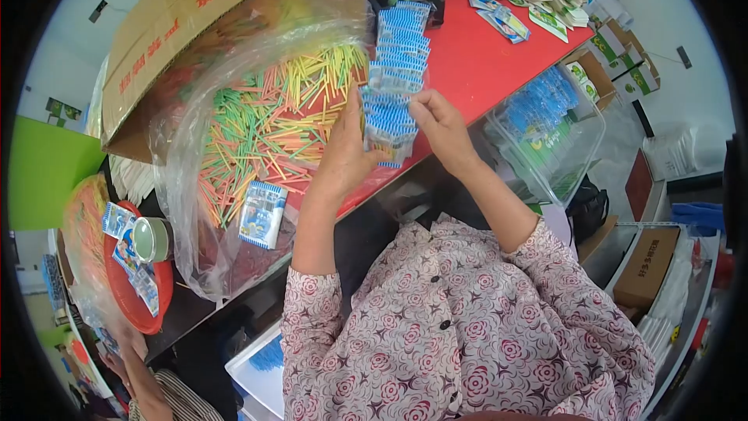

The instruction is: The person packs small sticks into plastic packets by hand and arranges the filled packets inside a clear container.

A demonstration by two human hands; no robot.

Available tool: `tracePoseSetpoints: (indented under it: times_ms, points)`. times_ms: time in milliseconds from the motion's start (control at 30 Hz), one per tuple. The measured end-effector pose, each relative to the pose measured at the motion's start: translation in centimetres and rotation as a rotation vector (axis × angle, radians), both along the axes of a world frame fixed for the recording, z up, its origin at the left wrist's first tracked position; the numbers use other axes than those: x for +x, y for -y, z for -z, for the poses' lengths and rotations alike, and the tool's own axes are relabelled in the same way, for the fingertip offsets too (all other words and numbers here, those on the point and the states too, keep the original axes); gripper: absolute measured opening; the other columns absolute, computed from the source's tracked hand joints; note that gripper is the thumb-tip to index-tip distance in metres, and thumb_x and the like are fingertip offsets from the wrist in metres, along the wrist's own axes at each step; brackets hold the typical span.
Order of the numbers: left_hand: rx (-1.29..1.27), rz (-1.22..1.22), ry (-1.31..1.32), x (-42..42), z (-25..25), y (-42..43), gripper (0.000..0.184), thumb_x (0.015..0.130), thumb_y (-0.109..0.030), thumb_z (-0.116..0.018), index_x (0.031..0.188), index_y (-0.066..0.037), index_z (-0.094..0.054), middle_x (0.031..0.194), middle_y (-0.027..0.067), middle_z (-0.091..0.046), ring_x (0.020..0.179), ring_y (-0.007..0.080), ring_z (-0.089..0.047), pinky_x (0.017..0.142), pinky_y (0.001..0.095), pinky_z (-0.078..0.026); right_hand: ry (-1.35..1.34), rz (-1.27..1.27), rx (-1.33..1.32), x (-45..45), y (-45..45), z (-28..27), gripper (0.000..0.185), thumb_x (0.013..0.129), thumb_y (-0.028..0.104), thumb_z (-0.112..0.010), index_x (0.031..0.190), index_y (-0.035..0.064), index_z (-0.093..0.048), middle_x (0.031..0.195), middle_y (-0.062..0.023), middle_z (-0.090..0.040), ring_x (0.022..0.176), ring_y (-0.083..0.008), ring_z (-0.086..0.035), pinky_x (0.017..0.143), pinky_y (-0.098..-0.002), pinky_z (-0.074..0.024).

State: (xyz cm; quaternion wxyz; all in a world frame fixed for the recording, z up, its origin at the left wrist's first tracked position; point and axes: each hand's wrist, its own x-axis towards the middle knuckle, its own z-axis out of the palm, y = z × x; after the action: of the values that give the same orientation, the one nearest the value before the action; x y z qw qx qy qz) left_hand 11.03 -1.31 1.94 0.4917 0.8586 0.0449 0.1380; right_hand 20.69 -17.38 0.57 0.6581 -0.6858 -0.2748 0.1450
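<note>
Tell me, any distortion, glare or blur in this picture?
Head view: fisheye distortion, dark corners, cardboard box bowed; head view: highlights on the clear plastic bag; head view: left hand and right hand fairly sharp, print on the held packets too soft to read.

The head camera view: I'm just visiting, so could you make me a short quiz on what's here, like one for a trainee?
1. Multiple choice: what do the left hand and right hand both have their fingers on?
A) a tape dispenser
B) a row of blue-and-white packets
C) a red basket

2. True or false: the loose sticks come in more than one colour.

3. Fill in the blank: the hand nearer those sticks is the ____ one.

Key:
1. B.
2. True; green, yellow and pinkish-red ones lie mixed together.
3. Left.
</note>
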Motion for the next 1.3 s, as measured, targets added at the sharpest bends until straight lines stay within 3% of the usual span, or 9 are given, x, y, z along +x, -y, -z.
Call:
tracePoseSetpoints:
  times_ms: [100, 233, 333, 467, 600, 700, 867, 933, 1300]
  points:
    - [-0.129, 0.049, -0.041, 0.1, -0.1, 0.3, 0.103, 0.063, 0.004, -0.076, 0.144, -0.001, -0.013, 0.137, 0.0228, -0.039, 0.127, 0.0314, -0.042, 0.104, 0.0357, -0.036, -0.147, -0.084, 0.092, 0.7, 0.1, -0.1, 0.024, 0.092, 0.015, -0.057, 0.112, 0.0026, -0.054, 0.099, -0.0001, -0.056, 0.092, -0.0087, -0.052, 0.082, -0.024, -0.0414]
    - [-0.401, 0.041, -0.072, -0.1, -0.5, 1.3, 0.086, 0.066, 0.004, -0.074, 0.138, -0.001, -0.026, 0.125, 0.0155, -0.049, 0.114, 0.0238, -0.051, 0.095, 0.0342, -0.042, -0.185, -0.205, 0.213, 0.1, 0.7, -1.7, 0.044, 0.086, 0.02, -0.065, 0.123, 0.0022, -0.048, 0.117, -0.0084, -0.053, 0.109, -0.0153, -0.051, 0.094, -0.029, -0.0392]
    - [-0.404, 0.017, -0.109, -0.4, 0.2, 1.7, 0.075, 0.067, 0.003, -0.074, 0.131, -0.001, -0.035, 0.119, 0.0123, -0.052, 0.107, 0.021, -0.054, 0.091, 0.0337, -0.044, 0.207, -0.271, -0.069, -0.2, 1.5, -0.7, 0.067, 0.077, 0.026, -0.074, 0.13, 0.0006, -0.043, 0.132, -0.0179, -0.045, 0.125, -0.0242, -0.044, 0.104, -0.036, -0.0342]
    - [-0.339, 0.009, -0.132, -0.3, 1.5, 1.4, 0.066, 0.068, 0.001, -0.074, 0.125, -0.001, -0.042, 0.115, 0.011, -0.054, 0.103, 0.0199, -0.056, 0.088, 0.0329, -0.045, 0.335, -0.087, -0.269, -0.6, 1.3, 1.0, 0.07, 0.069, 0.03, -0.078, 0.124, -0.0021, -0.047, 0.133, -0.0238, -0.042, 0.123, -0.0382, -0.043, 0.103, -0.0428, -0.0342]
    - [-0.284, 0.006, -0.131, 0.0, 1.0, 1.6, 0.066, 0.069, 0.002, -0.073, 0.127, -0.002, -0.042, 0.115, 0.0094, -0.055, 0.104, 0.0186, -0.056, 0.09, 0.032, -0.045, 0.601, 0.053, -0.345, -0.7, 2.5, -0.6, 0.078, 0.067, 0.031, -0.08, 0.128, -0.0027, -0.044, 0.139, -0.0268, -0.034, 0.125, -0.0433, -0.039, 0.103, -0.0483, -0.0336]
    - [-0.173, 0.036, -0.088, 0.8, 0.0, 1.8, 0.068, 0.072, 0.007, -0.07, 0.13, -0.003, -0.038, 0.115, 0.0059, -0.056, 0.106, 0.0158, -0.055, 0.092, 0.0309, -0.045, 0.602, 0.126, -0.306, -0.8, 2.7, -0.2, 0.077, 0.067, 0.031, -0.08, 0.126, -0.0026, -0.045, 0.14, -0.0285, -0.031, 0.124, -0.0443, -0.039, 0.102, -0.0485, -0.0345]
    - [-0.364, 0.056, -0.177, 1.2, -0.2, 1.9, 0.069, 0.071, 0.004, -0.071, 0.131, -0.002, -0.037, 0.118, 0.0068, -0.054, 0.106, 0.0165, -0.055, 0.092, 0.0317, -0.045, 0.558, 0.192, -0.319, -0.5, 3.1, 0.6, 0.075, 0.066, 0.031, -0.08, 0.125, -0.001, -0.047, 0.14, -0.0313, -0.029, 0.125, -0.0445, -0.038, 0.103, -0.0471, -0.0345]
    - [-0.361, 0.057, -0.21, 1.0, 0.1, 1.6, 0.071, 0.07, -0.002, -0.075, 0.131, -0.001, -0.038, 0.117, 0.0078, -0.051, 0.107, 0.018, -0.054, 0.092, 0.0321, -0.044, 0.361, 0.095, -0.348, -0.4, 3.1, 0.5, 0.071, 0.067, 0.025, -0.079, 0.125, 0.0011, -0.047, 0.141, -0.0276, -0.03, 0.129, -0.0409, -0.036, 0.106, -0.0437, -0.0315]
    - [-0.45, 0.0, -0.202, 0.8, 0.5, 1.6, 0.076, 0.07, -0.003, -0.077, 0.133, -0.003, -0.035, 0.119, 0.0077, -0.05, 0.108, 0.017, -0.053, 0.093, 0.0321, -0.044, 0.227, -0.034, 0.121, 0.4, 1.9, 1.6, 0.077, 0.068, 0.01, -0.077, 0.134, 0.0003, -0.039, 0.14, -0.017, -0.036, 0.132, -0.0288, -0.035, 0.108, -0.0384, -0.0287]
